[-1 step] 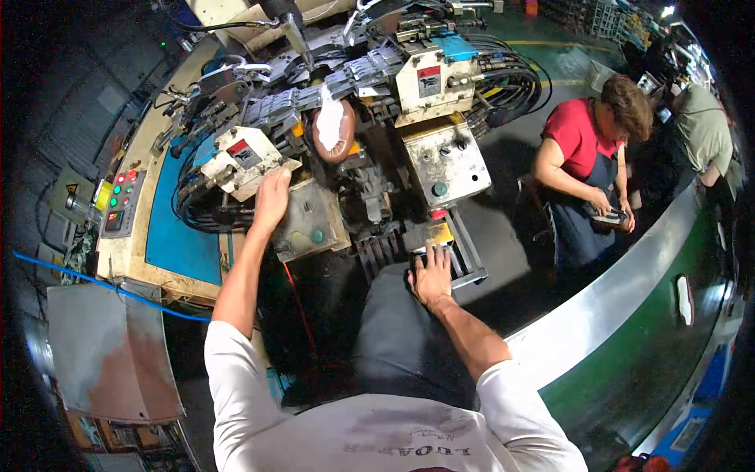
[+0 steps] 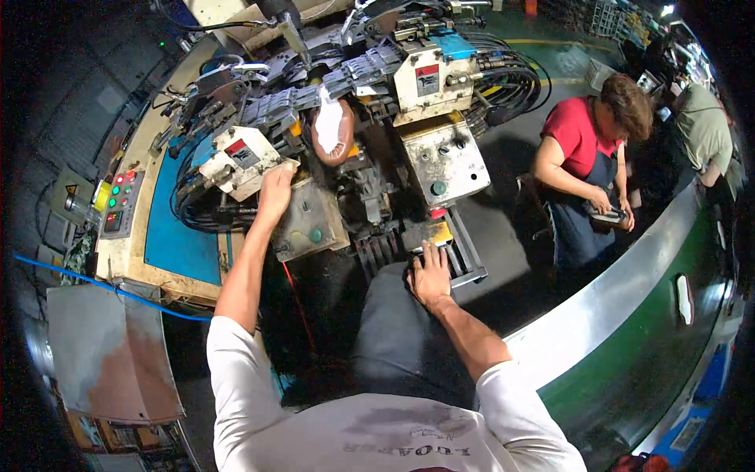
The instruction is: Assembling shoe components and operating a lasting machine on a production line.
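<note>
A brown shoe upper with a white sole face (image 2: 333, 130) sits upside down, clamped in the middle of a large machine. My left hand (image 2: 275, 191) rests against the near corner of the machine's left cream housing (image 2: 237, 164), above a worn control box (image 2: 313, 220) with a green button. Its fingertips bend out of sight, so their grip is hidden. Lower down, my right hand (image 2: 430, 277) lies with fingers spread on the near edge of a yellow-and-black metal block (image 2: 429, 234), by my knee. Nothing is held in that hand.
On the right, a person in a red top (image 2: 586, 165) handles a small dark object beside a green conveyor belt (image 2: 629, 370), where a white sole-shaped piece (image 2: 685, 300) lies. A button panel (image 2: 122, 204) is at left. A blue hose (image 2: 110, 287) crosses the lower left.
My left hand and forearm have shifted very slightly to the right along the housing corner. My right hand and the shoe upper stay put.
</note>
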A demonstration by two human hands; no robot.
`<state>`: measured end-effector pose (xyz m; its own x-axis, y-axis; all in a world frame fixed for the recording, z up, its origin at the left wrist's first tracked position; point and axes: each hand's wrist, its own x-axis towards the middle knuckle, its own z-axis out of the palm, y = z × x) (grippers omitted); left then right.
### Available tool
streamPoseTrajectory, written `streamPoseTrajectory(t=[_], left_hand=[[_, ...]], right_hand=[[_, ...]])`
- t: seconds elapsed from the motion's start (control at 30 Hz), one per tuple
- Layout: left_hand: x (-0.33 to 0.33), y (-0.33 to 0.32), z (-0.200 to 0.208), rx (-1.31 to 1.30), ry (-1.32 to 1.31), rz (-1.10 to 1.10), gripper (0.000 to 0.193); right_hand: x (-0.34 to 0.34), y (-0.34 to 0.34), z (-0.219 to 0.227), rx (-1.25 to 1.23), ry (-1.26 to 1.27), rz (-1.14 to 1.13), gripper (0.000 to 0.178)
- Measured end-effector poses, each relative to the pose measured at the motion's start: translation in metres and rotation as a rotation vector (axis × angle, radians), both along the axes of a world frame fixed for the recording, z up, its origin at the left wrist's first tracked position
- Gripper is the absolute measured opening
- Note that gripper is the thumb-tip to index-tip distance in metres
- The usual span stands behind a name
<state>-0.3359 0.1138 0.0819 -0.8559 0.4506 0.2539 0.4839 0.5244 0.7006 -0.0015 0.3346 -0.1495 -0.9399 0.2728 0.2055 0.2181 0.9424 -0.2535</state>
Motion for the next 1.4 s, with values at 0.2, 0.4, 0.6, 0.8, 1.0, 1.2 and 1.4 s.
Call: streamPoseTrajectory(t=[0.2, 0.4, 0.6, 0.8, 1.0, 1.2, 1.4], left_hand=[[0.002, 0.089, -0.015, 0.684, -0.907, -0.104, 0.064], [0.014, 0.109, -0.021, 0.905, -1.118, -0.262, 0.055], [0.054, 0.081, -0.002, 0.865, -0.716, -0.344, 0.076], [0.154, 0.016, 0.049, 0.075, 0.381, -0.197, 0.097], [0.203, -0.079, 0.008, -0.175, 0.834, 0.004, 0.101], [0.286, -0.146, -0.047, -0.126, 0.495, 0.172, 0.099], [0.397, -0.238, -0.151, 0.588, -0.54, 0.513, 0.091]], right_hand=[[0.004, 0.009, -0.008, -0.159, 0.081, 0.027, 0.041], [-0.003, 0.013, 0.001, -0.249, 0.169, 0.018, 0.035], [0.002, 0.014, 0.001, -0.283, 0.188, 0.03, 0.037], [0.006, 0.01, 0.002, -0.268, 0.208, 0.017, 0.034], [0.008, 0.003, -0.001, -0.272, 0.161, 0.049, 0.039], [0.005, 0.011, 0.003, -0.244, 0.314, 0.213, 0.032], [0.01, 0.018, 0.009, -0.191, 0.206, 0.188, 0.034]])
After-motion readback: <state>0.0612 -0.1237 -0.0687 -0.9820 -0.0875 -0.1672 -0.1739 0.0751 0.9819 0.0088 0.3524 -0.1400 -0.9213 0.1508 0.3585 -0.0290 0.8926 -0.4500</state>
